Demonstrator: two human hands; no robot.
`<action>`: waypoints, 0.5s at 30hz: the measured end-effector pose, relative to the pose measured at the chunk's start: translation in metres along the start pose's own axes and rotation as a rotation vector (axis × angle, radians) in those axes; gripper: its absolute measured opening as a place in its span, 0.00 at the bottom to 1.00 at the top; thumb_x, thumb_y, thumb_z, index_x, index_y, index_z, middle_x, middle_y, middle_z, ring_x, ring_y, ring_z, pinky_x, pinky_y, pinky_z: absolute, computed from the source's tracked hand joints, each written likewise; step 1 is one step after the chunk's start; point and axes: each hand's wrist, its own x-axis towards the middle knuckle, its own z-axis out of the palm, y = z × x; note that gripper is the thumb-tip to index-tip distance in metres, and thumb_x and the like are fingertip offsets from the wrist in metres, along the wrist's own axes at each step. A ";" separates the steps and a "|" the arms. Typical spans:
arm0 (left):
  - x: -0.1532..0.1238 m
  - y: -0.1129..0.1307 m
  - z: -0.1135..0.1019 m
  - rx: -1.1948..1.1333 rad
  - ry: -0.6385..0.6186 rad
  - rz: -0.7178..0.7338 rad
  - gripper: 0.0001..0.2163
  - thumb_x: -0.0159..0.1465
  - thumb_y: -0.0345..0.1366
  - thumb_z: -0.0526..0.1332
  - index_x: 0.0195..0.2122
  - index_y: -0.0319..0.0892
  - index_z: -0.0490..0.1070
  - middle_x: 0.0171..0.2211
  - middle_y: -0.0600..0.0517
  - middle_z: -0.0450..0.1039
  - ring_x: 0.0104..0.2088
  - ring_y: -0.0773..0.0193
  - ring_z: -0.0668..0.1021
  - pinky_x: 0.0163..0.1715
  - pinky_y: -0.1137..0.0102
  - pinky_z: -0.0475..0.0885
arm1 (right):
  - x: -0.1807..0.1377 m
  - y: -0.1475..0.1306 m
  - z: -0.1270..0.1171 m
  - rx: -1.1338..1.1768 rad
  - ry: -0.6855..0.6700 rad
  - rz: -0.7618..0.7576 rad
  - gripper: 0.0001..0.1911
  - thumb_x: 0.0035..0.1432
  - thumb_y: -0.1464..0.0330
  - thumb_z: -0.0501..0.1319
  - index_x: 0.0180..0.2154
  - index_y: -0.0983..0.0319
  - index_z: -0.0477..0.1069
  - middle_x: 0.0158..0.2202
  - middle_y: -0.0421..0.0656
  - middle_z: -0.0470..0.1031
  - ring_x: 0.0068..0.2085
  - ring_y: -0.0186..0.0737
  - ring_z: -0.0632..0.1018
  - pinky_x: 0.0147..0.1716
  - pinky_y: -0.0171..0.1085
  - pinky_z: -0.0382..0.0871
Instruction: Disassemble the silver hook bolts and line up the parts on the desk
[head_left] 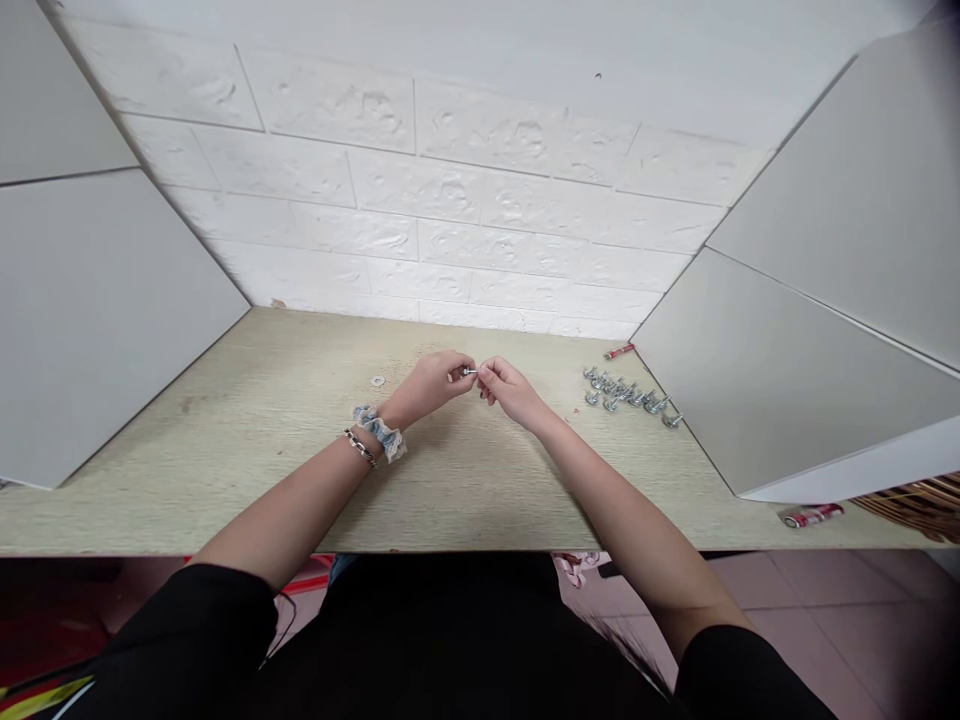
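Over the middle of the tabletop, my left hand (442, 378) pinches a small silver bolt (470, 371) between thumb and fingertips. My right hand (510, 388) meets it from the right, its thumb and fingers closed at the bolt's other end. Whatever small part those right fingertips grip is hidden. A flat, pale washer (378, 381) lies on the wood to the left of my left hand. To the right of my right hand is a loose cluster of several silver bolts (619, 388) with washers on them.
A white brick-pattern wall (450, 210) closes off the back, and grey-white panels (112, 320) flank the table (465, 480). A red battery-like cylinder (619, 351) lies behind the bolts. Another red cylinder (812, 515) is near the front right edge, beside a wicker basket (911, 508).
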 end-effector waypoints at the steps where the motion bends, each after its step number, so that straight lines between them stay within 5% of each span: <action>1: 0.000 0.002 -0.002 -0.034 -0.003 -0.053 0.07 0.57 0.34 0.56 0.27 0.39 0.72 0.21 0.56 0.67 0.24 0.71 0.67 0.27 0.75 0.61 | 0.001 0.000 0.000 0.015 0.008 -0.028 0.18 0.51 0.52 0.57 0.29 0.61 0.61 0.24 0.36 0.64 0.24 0.29 0.66 0.24 0.31 0.61; 7: 0.001 0.007 -0.009 -0.360 -0.108 -0.341 0.10 0.55 0.39 0.56 0.27 0.38 0.71 0.18 0.56 0.64 0.20 0.72 0.66 0.21 0.76 0.59 | 0.001 0.001 -0.001 0.052 0.017 -0.116 0.14 0.48 0.59 0.61 0.33 0.61 0.63 0.28 0.37 0.68 0.29 0.30 0.69 0.29 0.33 0.63; 15: 0.002 0.004 -0.008 -0.820 -0.246 -0.550 0.11 0.56 0.35 0.53 0.18 0.40 0.62 0.15 0.55 0.58 0.15 0.75 0.58 0.13 0.76 0.49 | 0.000 0.001 0.001 0.077 -0.037 -0.192 0.10 0.49 0.66 0.61 0.36 0.60 0.66 0.33 0.40 0.72 0.36 0.33 0.74 0.40 0.37 0.66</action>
